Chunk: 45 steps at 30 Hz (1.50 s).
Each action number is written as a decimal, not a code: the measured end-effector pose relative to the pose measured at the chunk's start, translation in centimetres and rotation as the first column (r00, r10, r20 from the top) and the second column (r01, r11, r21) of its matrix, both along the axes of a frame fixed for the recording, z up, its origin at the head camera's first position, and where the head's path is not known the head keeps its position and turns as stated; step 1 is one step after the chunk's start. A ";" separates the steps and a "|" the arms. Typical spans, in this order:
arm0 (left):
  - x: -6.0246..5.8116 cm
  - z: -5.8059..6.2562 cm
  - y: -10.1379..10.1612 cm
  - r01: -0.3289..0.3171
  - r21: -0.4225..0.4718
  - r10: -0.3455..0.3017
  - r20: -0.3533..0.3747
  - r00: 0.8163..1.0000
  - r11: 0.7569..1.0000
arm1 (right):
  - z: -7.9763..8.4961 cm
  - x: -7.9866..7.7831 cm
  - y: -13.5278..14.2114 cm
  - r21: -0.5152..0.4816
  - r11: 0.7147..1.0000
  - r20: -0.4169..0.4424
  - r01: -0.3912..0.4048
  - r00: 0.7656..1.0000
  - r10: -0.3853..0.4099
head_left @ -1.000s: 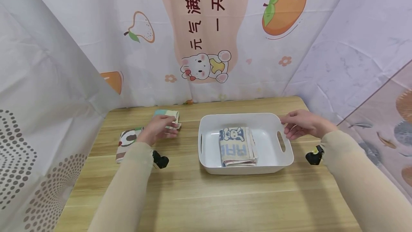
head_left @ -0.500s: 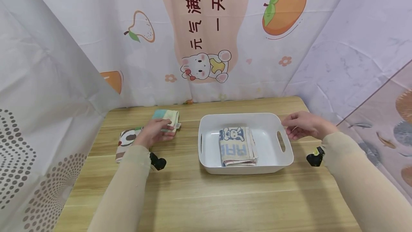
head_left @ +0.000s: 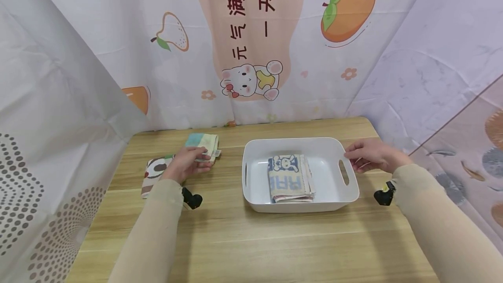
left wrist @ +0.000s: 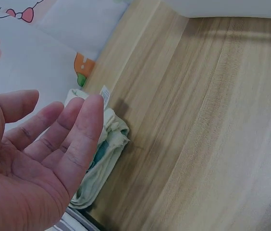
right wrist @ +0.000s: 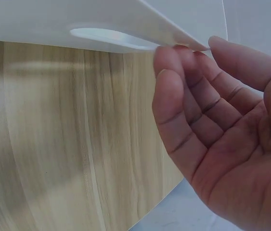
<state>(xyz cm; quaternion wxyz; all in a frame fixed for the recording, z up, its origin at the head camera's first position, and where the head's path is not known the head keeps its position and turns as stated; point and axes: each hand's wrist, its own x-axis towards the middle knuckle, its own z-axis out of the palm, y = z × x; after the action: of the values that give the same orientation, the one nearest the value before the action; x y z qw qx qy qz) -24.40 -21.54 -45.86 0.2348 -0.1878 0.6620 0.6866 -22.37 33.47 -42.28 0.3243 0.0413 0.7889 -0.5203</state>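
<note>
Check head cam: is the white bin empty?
No, one folded towel with a bear print lies inside the white bin, while two more folded towels sit on the table by the left hand.

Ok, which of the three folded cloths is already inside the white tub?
The folded beige cloth with the blue bear print; it lies in the white plastic tub, while the pastel checked cloth and brown-spotted cloth sit on the wooden table.

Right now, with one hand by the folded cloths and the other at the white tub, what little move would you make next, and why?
Probably close the left hand on the pale green folded cloth. Its fingers lie relaxed over that cloth without gripping it, and the white tub, with one folded towel inside, has bare floor beside it. The right hand touches the tub's rim.
</note>
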 end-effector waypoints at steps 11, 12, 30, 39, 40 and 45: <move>1.2 1.2 0.2 -0.004 0.031 0.004 -0.001 1.000 1.000 | -0.7 0.3 0.4 -0.027 1.000 0.036 0.015 0.999 -0.014; 1.2 1.2 0.1 -0.005 0.032 0.005 -0.001 1.000 0.999 | -0.7 0.3 0.4 -0.032 0.999 0.041 0.021 0.999 -0.020; 1.5 -1.0 -0.9 -0.070 0.053 0.071 -0.022 0.997 0.996 | -1.2 0.4 0.4 -0.069 0.997 0.072 0.048 0.996 -0.043; 1.6 -0.8 -1.5 -0.149 0.047 0.151 -0.043 0.988 0.988 | -1.2 0.5 0.4 -0.069 0.996 0.070 0.050 0.996 -0.045; 1.7 -0.5 -1.4 -0.159 0.043 0.161 -0.046 0.986 0.986 | -1.2 0.5 0.3 -0.070 0.996 0.070 0.049 0.997 -0.044; 1.9 0.4 -1.6 -0.197 0.025 0.199 -0.078 0.977 0.980 | -1.3 0.5 0.4 -0.072 0.997 0.068 0.039 0.997 -0.034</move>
<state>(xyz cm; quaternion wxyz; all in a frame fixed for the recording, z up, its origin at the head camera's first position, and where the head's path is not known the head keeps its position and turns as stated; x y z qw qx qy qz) -22.49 -23.13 -45.50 0.1401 -0.2231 0.6430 0.7191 -21.87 33.86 -43.56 0.3421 0.0610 0.7572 -0.5530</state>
